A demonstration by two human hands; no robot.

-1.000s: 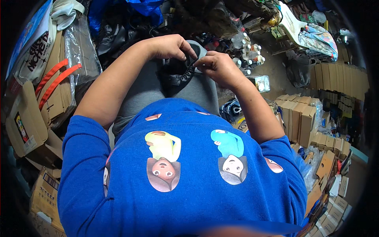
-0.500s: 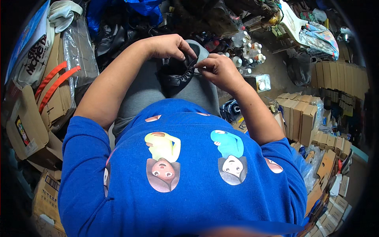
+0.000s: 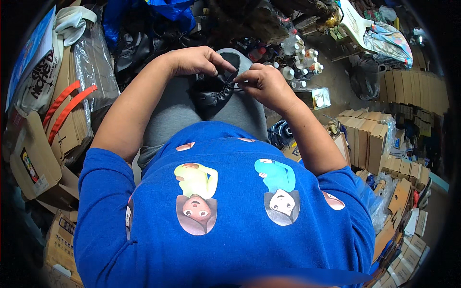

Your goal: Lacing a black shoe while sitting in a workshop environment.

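Observation:
A black leather lace-up shoe [image 3: 210, 100] rests on my lap, over the grey trousers [image 3: 175, 98]. Across its opening reaches my left hand [image 3: 199, 61], closed at the shoe's upper edge with the index finger pointing at the lacing; its other fingertips are partly hidden. From the right, my right hand [image 3: 267, 84] pinches a thin dark shoelace [image 3: 234, 86] at the eyelets, thumb against index finger. The two hands are close together but apart. The inside of the shoe is dark.
More black shoes [image 3: 132, 48] lie beyond my left forearm. Several white-capped bottles [image 3: 300, 57] stand past my right hand, near a white plastic chair [image 3: 353, 24]. Stacked cardboard boxes [image 3: 362, 139] line the right; an open carton [image 3: 36, 158] and red straps [image 3: 69, 110] are at left.
My left hand has shifted slightly left and down, its index finger now straighter toward the laces. My right hand keeps its pinch with barely any movement. The shoe stays on my lap.

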